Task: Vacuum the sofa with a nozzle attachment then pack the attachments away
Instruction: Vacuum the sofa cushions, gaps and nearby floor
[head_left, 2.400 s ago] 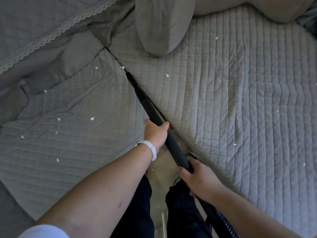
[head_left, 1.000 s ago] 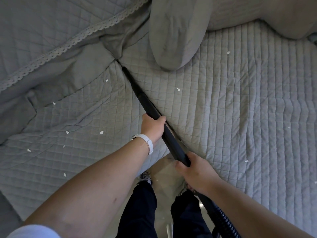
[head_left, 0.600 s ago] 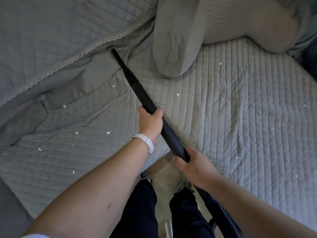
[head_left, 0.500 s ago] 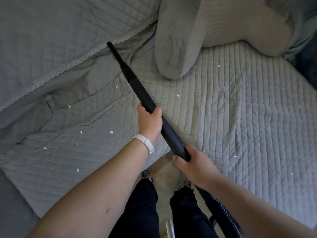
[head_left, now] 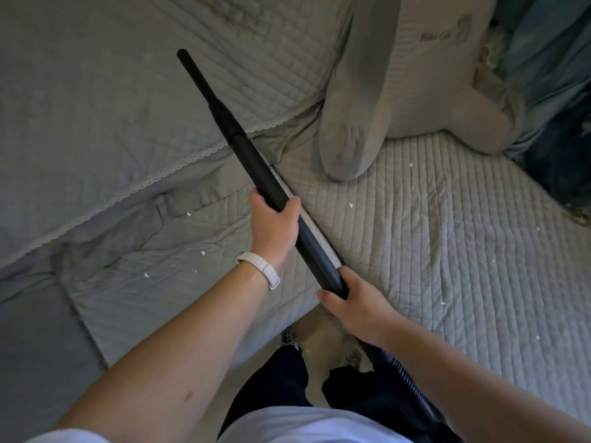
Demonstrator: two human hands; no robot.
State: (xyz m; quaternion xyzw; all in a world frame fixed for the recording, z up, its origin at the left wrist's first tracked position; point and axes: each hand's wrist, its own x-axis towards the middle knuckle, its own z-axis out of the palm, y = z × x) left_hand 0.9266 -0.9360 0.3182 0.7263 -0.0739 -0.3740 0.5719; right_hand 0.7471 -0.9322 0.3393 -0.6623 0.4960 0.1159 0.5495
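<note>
Lifting clear of the seam between the two seat cushions, the long black plastic vacuum wand with its slim crevice nozzle [head_left: 252, 161] now points up across the backrest, its tip in the air in front of the quilted grey sofa cover [head_left: 447, 251], where a moment ago it was buried in the crease beneath the lace-edged trim. The left hand [head_left: 275, 225] is wrapped closed around the middle of the tube, a white wristband [head_left: 259, 273] just behind it, and the right hand [head_left: 351, 305] is closed around the lower end where the ribbed black hose [head_left: 406, 382] joins.

That withdrawal suggests the pass along the seam is finished, and the nozzle is being carried to a new patch. The job on the sofa is far from done: small white scraps [head_left: 350, 205] are scattered on both seat cushions, several to the left of the seam and more out to the right. Packing the attachments away looks some way off.

As for writing, the pale beige plush cushion [head_left: 415, 91] leaning against the backrest carries a small embroidered mark near its upper right, with a few letters and a rounded emblem; it is too soft and small to read with confidence. No brand or label shows on the wand, hose or wristband.
</note>
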